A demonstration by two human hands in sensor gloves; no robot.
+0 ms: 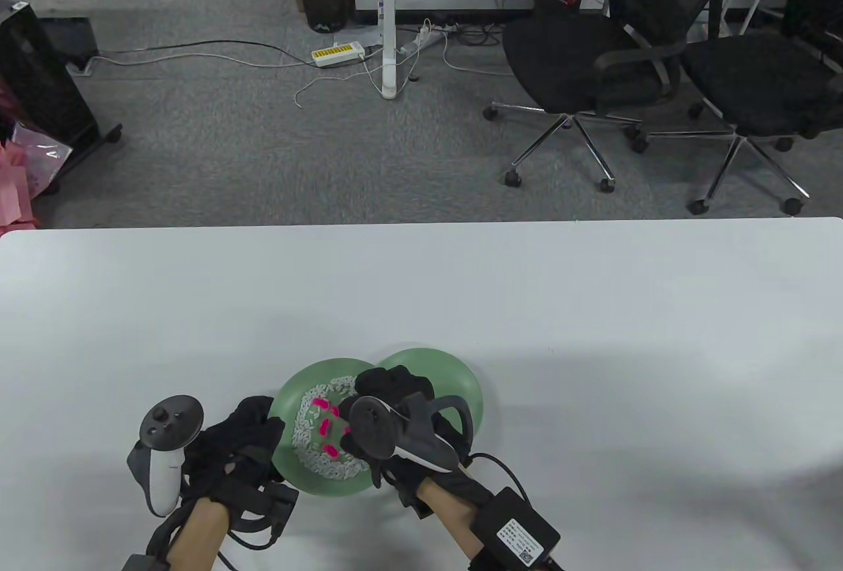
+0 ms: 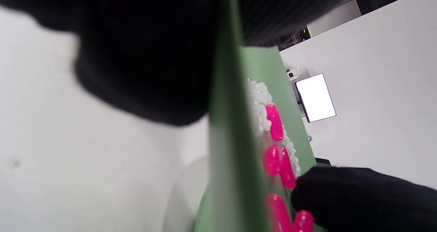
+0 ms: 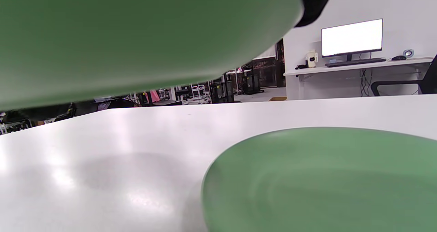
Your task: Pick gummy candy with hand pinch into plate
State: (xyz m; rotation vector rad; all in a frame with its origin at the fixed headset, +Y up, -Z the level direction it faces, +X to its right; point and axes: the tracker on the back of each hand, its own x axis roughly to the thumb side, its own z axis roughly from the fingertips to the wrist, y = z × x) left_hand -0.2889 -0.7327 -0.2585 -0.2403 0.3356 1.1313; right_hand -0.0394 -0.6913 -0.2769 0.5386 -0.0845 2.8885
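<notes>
both hands wear black sensor gloves over bare forearms. the left hand (image 1: 240, 449) carries a white-handled tracker (image 1: 164, 449) with a dark ring; the right hand (image 1: 395, 409) carries a grey one (image 1: 395, 436). black cables run to a labelled black box (image 1: 517, 531) behind the right wrist.

An office: grey carpet (image 1: 263, 156), black swivel chairs (image 1: 593, 64) (on castors), a power strip (image 1: 337, 54) with trailing cables, a lit monitor (image 3: 351, 37) on a desk (image 3: 355, 66).
</notes>
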